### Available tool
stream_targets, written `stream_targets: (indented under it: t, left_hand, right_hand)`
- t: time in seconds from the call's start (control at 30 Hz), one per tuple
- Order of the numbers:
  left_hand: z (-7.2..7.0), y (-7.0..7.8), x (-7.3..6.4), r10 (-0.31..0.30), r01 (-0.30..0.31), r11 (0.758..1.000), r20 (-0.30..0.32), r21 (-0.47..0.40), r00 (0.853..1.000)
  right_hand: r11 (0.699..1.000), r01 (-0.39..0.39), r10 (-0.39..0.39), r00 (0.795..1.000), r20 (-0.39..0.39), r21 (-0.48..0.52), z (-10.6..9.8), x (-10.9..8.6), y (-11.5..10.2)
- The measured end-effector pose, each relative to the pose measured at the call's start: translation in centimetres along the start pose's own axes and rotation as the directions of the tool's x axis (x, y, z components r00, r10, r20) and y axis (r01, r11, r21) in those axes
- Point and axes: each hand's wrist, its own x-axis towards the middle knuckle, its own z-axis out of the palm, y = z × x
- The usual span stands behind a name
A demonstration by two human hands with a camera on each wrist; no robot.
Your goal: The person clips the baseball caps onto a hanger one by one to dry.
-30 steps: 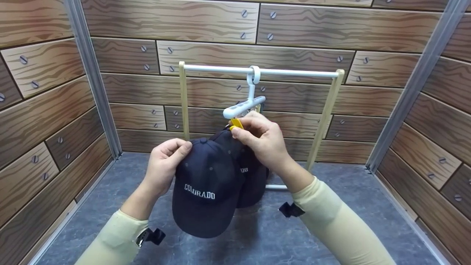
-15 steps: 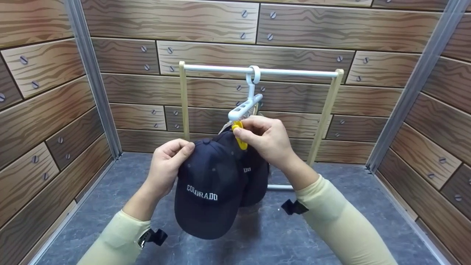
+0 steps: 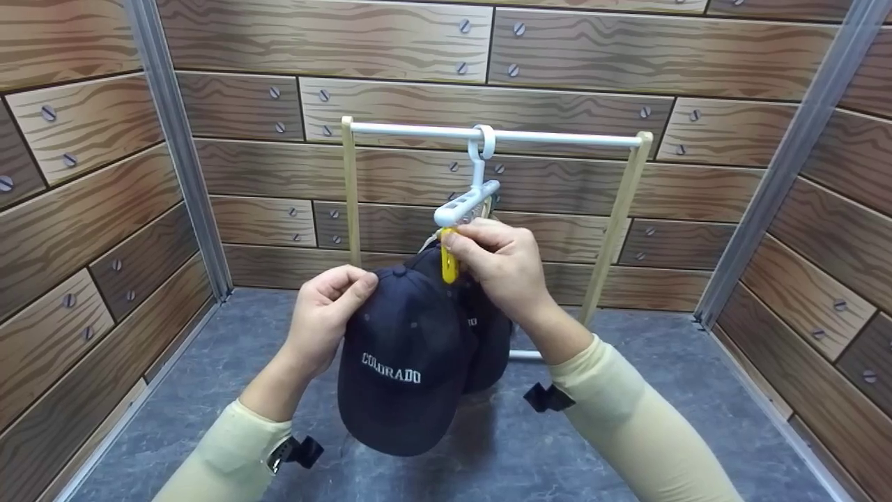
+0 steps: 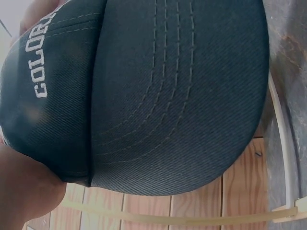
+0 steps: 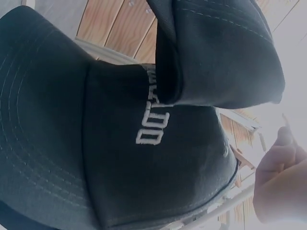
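My left hand (image 3: 327, 317) pinches a dark navy baseball cap (image 3: 401, 411) at the side of its crown; white COLORADO lettering faces me and the brim hangs down. Between thumb and fingers, my right hand (image 3: 505, 272) holds a yellow plastic clip (image 3: 450, 259) just under the near end of a pale blue hanger (image 3: 456, 208). The clip points downward, beside the crown of the held cap. Behind this cap hangs a second navy cap (image 3: 491, 359), partly covered by the first cap and my right hand. The right wrist view shows both caps overlapping, the rear cap (image 5: 144, 182) larger.
The hanger hooks over the white top rail (image 3: 564, 138) of a small rack with pale wooden posts (image 3: 350, 195). A white lower bar (image 3: 526, 355) runs near the grey marbled floor (image 3: 279, 460). Wood-patterned walls (image 3: 390, 42) and metal corner posts (image 3: 182, 150) enclose the space.
The yellow clip has turned in my right fingers to hang straight down. My left hand has brought the front cap slightly right, and the hanger's near end has swung a little right.
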Motion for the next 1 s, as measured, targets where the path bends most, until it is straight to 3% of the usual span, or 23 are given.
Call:
stream_targets:
  t: [0.33, 0.6, 1.0]
  left_hand:
    - [0.9, 0.0, -0.2, 0.028, -0.028, 0.999, -0.005, 0.015, 1.0]
    - [1.4, -0.1, -0.1, 0.05, -0.05, 0.998, 0.0, 0.023, 0.999]
    - [1.9, 0.1, -0.2, 0.07, -0.07, 0.997, -0.008, 0.044, 0.998]
  right_hand:
    - [0.994, -0.067, 0.07, 0.997, -0.028, 0.09, 0.9, -0.3, 0.2]
    - [0.991, -0.091, 0.096, 0.994, -0.047, 0.099, 1.3, -0.2, 0.1]
    - [0.978, -0.129, 0.135, 0.99, -0.027, 0.162, 1.8, -0.2, 0.1]
